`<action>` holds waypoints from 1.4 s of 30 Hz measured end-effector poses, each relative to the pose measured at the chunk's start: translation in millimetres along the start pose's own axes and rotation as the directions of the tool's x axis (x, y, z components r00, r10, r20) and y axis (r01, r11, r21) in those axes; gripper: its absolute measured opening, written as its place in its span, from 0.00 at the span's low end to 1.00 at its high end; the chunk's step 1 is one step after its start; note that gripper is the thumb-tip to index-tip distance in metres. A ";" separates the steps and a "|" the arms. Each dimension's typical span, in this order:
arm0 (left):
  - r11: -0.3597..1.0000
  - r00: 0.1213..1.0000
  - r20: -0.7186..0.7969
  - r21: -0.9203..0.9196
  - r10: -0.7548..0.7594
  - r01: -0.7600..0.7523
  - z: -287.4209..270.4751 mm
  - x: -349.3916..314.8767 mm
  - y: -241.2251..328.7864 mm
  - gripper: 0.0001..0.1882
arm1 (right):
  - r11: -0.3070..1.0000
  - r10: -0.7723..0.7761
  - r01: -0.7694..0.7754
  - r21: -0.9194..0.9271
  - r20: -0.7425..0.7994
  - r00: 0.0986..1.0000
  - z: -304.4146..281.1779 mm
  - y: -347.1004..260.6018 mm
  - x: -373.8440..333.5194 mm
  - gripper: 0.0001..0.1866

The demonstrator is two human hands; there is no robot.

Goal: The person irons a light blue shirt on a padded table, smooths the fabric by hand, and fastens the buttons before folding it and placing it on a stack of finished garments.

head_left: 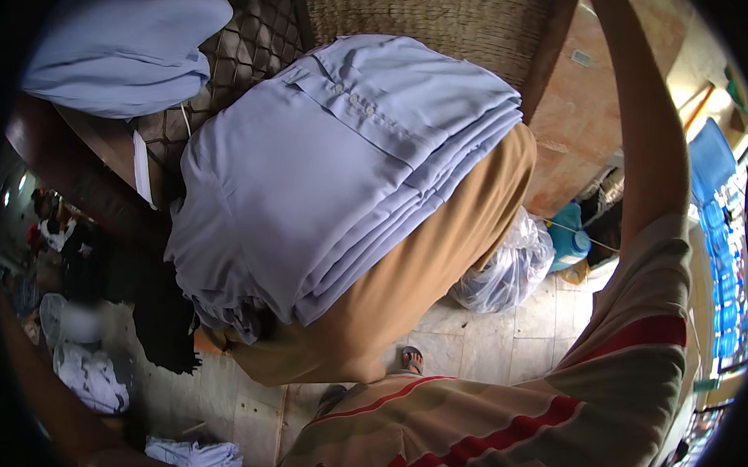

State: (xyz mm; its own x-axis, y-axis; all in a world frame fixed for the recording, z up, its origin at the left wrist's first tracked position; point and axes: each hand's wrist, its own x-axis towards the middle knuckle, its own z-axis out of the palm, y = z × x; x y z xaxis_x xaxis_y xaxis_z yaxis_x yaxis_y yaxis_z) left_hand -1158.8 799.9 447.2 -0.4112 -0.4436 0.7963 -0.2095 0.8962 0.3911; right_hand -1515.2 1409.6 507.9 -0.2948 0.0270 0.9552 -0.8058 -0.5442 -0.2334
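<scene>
Both my hands are out of view. My right arm [654,117] reaches up past the top right rim, and my left arm [51,409] runs up along the dark left rim. In front of me lies a stack of folded light blue shirts [265,180], with a row of buttons showing on the top one. Brown cloth [441,280] sits under the shirts and hangs down toward me. Another light blue garment [129,61] lies at the far left. Neither arm touches the shirts.
Behind the stack is a woven seat or backrest [424,13]. A clear plastic bag [507,266] and a blue jug [568,235] stand on the tiled floor at right. Black cloth [167,323] hangs at left. Pale cloth [192,458] lies on the floor. Blue bottles [716,230] line the right rim.
</scene>
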 end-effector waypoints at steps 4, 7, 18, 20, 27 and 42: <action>0.986 0.987 0.043 0.062 0.155 -0.157 -24.4 -82.1 34.4 0.18 | 0.962 0.260 -0.249 -0.116 0.092 0.961 -30.1 55.6 -101.5 0.18; 0.845 0.832 0.412 -0.521 0.371 -0.119 33.1 -186.3 90.1 0.07 | 0.807 0.591 -0.590 -0.014 0.018 0.807 -92.5 77.5 -189.9 0.13; 0.924 0.556 0.739 -0.325 0.381 -0.201 33.4 -233.9 141.5 0.09 | 0.209 0.825 -0.219 -0.953 0.052 0.562 -105.9 82.1 -226.7 0.14; 0.931 0.721 0.599 -0.309 0.349 -0.195 47.6 -216.9 121.8 0.14 | 0.148 0.658 0.076 -0.986 0.155 0.737 -63.9 96.7 -202.6 0.19; 0.996 0.922 0.377 -0.056 0.089 -0.073 141.7 -132.4 26.9 0.14 | 0.430 0.696 -0.082 -0.899 0.273 0.664 34.5 278.7 -195.4 0.23; 0.962 0.813 0.531 0.240 -0.239 0.127 73.3 -133.2 59.1 0.21 | 0.236 0.127 0.252 -0.938 0.287 0.949 49.4 242.4 -170.0 0.17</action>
State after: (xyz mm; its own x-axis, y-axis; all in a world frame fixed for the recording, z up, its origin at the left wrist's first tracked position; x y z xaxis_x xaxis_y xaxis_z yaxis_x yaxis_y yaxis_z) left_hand -1181.4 911.5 330.4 -0.7555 -0.5782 0.3081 -0.4666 0.8049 0.3665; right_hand -1635.0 1231.7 298.0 -0.2352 -0.2842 0.9295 -0.7466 0.6652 0.0145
